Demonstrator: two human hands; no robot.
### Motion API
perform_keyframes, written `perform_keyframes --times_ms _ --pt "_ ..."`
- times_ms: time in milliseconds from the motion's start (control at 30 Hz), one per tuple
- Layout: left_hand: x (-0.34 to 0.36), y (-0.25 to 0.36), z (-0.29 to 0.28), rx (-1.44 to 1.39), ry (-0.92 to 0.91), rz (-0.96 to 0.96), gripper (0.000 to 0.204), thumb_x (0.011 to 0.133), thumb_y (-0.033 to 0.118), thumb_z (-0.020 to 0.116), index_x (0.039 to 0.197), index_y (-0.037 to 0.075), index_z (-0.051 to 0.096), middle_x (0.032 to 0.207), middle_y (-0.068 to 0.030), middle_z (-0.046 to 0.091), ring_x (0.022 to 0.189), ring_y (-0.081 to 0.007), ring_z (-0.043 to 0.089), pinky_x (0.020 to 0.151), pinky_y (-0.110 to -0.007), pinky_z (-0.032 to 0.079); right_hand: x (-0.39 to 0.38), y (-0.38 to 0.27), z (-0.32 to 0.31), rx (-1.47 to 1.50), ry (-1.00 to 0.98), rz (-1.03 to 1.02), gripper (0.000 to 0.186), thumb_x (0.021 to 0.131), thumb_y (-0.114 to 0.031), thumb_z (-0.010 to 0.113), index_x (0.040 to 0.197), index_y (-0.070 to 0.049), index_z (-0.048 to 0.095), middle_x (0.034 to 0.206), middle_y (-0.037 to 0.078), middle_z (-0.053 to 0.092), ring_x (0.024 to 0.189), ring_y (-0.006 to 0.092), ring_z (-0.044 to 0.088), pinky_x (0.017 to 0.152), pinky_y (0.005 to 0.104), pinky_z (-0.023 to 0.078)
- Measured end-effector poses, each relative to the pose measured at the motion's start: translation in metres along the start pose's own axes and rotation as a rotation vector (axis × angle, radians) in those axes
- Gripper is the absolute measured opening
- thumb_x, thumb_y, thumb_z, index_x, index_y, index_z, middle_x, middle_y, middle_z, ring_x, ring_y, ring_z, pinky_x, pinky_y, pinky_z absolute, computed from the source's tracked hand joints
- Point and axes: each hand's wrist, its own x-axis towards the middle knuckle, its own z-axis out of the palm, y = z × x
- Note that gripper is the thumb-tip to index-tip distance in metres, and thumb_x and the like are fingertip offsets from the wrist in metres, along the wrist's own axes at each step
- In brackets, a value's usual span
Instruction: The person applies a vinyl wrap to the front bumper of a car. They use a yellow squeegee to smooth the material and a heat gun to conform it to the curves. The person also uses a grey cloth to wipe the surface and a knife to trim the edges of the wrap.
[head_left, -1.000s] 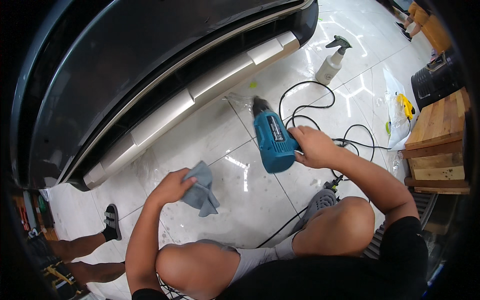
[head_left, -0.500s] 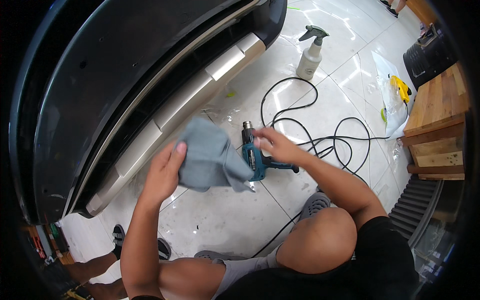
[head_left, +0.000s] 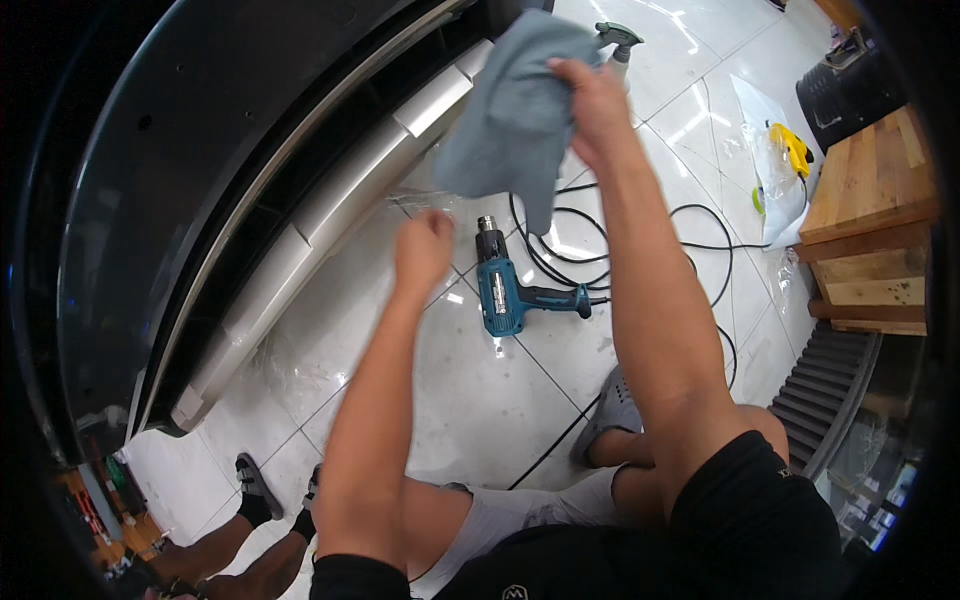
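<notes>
Beneath the right hand [head_left: 598,112], a glossy floor of large pale tiles [head_left: 490,405] reflects bright strips of light [head_left: 690,127]. Well to the hand's right stands a stepped wooden unit [head_left: 870,180]; farther off, to its lower right, a dark ribbed panel [head_left: 822,398].

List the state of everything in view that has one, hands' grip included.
Cloth: creased, held up off the floor
Right grip: closed on the cloth
Left grip: blurred, no object visible in it
Heat gun: lying on the floor, unheld; on or off unclear
Cord: loosely looped
Spray bottle: upright, partly hidden
</notes>
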Motion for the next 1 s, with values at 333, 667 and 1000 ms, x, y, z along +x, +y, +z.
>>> perform_keyframes --times_ms 333,667,1000 --pt "-0.035 -0.028 0.1 0.322 -0.128 -0.275 0.08 0.079 0.057 0.07 0.123 -0.008 0.052 0.109 -0.027 0.064 0.104 -0.0374 0.063 0.089 -0.042 0.05 0.009 -0.011 -0.051 0.063 0.127 -0.053 0.031 0.088 -0.011 0.062 0.114 0.003 0.057 0.102 0.01 0.064 0.089 0.0187 0.063 0.081 0.0333 0.052" --pt "-0.108 -0.067 0.046 0.332 -0.465 -0.226 0.101 0.062 0.046 0.084 0.13 -0.01 0.036 0.126 -0.0315 0.05 0.112 -0.0428 0.057 0.096 -0.043 0.047 0.021 0.003 -0.034 0.307 0.009 -0.023 0.037 0.083 -0.003 0.063 0.119 0.002 0.052 0.104 0.013 0.062 0.099 0.0212 0.061 0.082 0.0376 0.055" --pt "-0.242 -0.043 -0.259 0.961 -0.48 -0.176 0.088 0.061 0.031 0.084 0.13 -0.003 0.041 0.114 -0.0244 0.053 0.105 -0.042 0.056 0.091 -0.048 0.047 0.08 0.056 0.028 0.273 0.056 -0.071 0.048 0.08 0.0 0.064 0.124 0.004 0.045 0.11 0.015 0.059 0.098 0.024 0.06 0.083 0.0368 0.052"
